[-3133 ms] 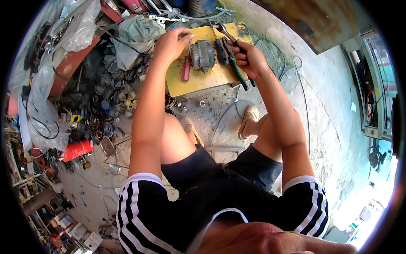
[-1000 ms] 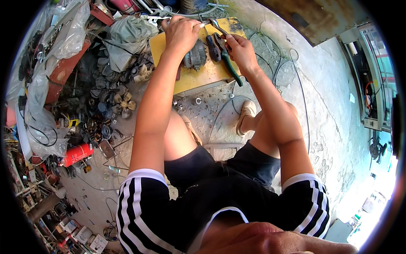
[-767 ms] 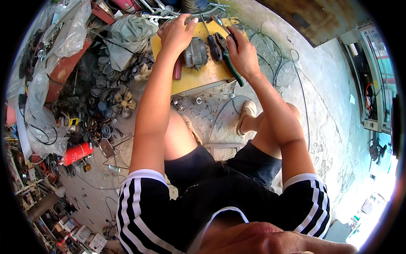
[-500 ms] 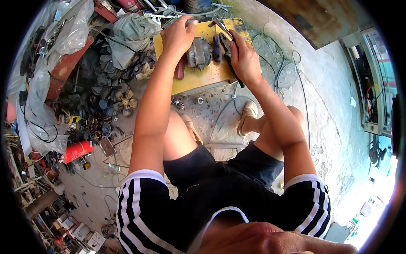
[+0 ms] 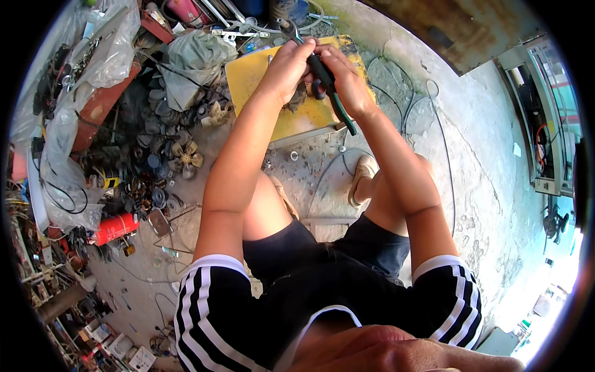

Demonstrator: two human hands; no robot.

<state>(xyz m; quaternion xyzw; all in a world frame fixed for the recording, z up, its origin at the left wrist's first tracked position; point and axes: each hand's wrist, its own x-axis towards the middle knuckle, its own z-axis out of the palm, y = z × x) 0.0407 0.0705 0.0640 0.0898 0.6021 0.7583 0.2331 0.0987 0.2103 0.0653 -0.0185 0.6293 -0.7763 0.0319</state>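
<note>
My two hands are together over the low yellow-topped table. My left hand (image 5: 288, 69) is closed round the shaft of a ratchet wrench (image 5: 292, 31), whose metal head points toward the far left. My right hand (image 5: 346, 82) is closed on the same tool from the right, fingers touching the left ones. Pliers with black and green handles (image 5: 343, 115) extend below my right palm; where they meet the wrench is hidden. A metal motor body (image 5: 297, 101) shows only in part behind my left wrist. Beside it is a dark screwdriver handle (image 5: 318, 90).
The yellow tabletop (image 5: 248, 71) shows left of my hands. Piled parts, a fan wheel (image 5: 186, 156) and grey plastic bags (image 5: 192, 59) lie to the left. A red cylinder (image 5: 116, 228) lies nearer. Black cables (image 5: 406, 93) run over the concrete floor on the right.
My left hand has come right and nearer to meet the right. My right hand has shifted left, and the wrench head with it. The motor is now mostly covered.
</note>
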